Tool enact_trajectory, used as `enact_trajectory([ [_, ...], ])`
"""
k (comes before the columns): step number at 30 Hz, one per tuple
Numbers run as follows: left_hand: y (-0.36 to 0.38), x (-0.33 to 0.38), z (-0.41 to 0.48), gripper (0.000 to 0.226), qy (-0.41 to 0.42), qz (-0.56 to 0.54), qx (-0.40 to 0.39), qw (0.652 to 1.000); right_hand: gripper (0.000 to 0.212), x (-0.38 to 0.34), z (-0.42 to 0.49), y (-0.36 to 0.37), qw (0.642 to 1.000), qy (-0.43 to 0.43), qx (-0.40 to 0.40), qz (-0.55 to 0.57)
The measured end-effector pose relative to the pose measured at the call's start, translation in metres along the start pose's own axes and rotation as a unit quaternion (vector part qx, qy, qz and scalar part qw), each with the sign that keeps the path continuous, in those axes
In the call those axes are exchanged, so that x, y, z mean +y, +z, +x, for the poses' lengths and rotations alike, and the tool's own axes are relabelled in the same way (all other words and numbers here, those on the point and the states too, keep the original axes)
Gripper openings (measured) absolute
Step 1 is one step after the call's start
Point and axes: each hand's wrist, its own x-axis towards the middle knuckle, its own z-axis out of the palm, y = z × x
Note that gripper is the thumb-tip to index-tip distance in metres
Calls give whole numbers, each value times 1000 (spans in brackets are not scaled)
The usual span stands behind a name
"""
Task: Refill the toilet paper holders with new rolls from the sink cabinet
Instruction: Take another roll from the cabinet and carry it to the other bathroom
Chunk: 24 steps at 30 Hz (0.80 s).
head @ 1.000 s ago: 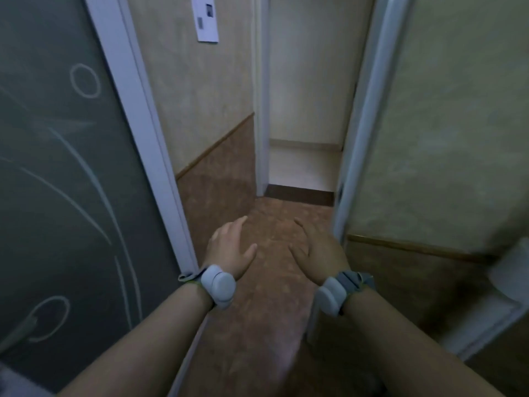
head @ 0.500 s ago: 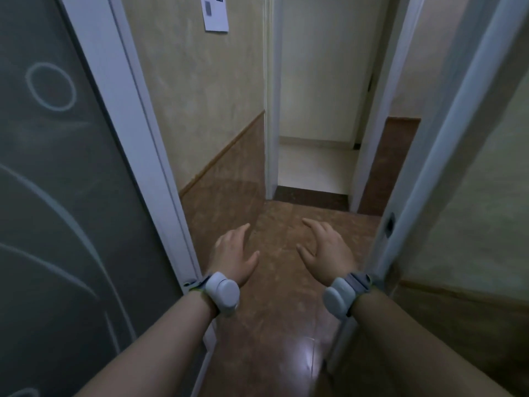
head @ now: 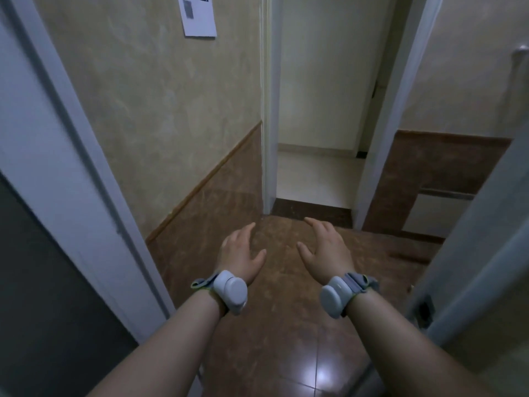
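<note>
Since a second ago the viewpoint has gone further through the doorway. The dark grey door panel (head: pixel 43 282) and its white door frame (head: pixel 71 167) have slid off toward 9 o'clock. The pale door edge (head: pixel 472 253) has drawn back to 3 o'clock, and more of the glossy brown tiled floor (head: pixel 286 325) shows. Both hands keep the same raised pose.

Left hand (head: pixel 239 253): fingers spread and relaxed, palm down, holding nothing. Right hand (head: pixel 326 250): same, empty. Each wrist carries a grey-white sensor puck on a strap (head: pixel 230 292).

Task items: no toilet paper rolls, holders or sink cabinet in view. A low white panel (head: pixel 438 210) at 2 o'clock shows too little to identify.

Judgement: the task is at its start, in transit. Nothing is fetched or refilled. Finding the cabinet, taking rolls and loading the holders all remain.

Clearance: the corridor is narrow.
- The beige-over-brown wall (head: pixel 171 124) runs close along 10 o'clock, with a white paper sheet (head: pixel 199 15) at 11.
- The open route lies at 12 o'clock, over a dark threshold strip (head: pixel 309 209) into the lit white-framed doorway (head: pixel 317 110).
- The floor also opens toward 2 o'clock.
- The door edge at 3 o'clock, with its dark latch slot (head: pixel 426 308), sits near the right forearm and is a likely snag point.
</note>
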Motion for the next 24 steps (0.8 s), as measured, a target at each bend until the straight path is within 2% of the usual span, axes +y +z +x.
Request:
enact_trajectory([
  [15, 57, 6, 295, 64, 120, 2, -51, 991, 53, 54, 240, 28, 987, 123, 101, 14],
  [24, 138, 60, 420, 63, 174, -16, -111, 978, 52, 134, 342, 13, 974, 182, 136, -13],
])
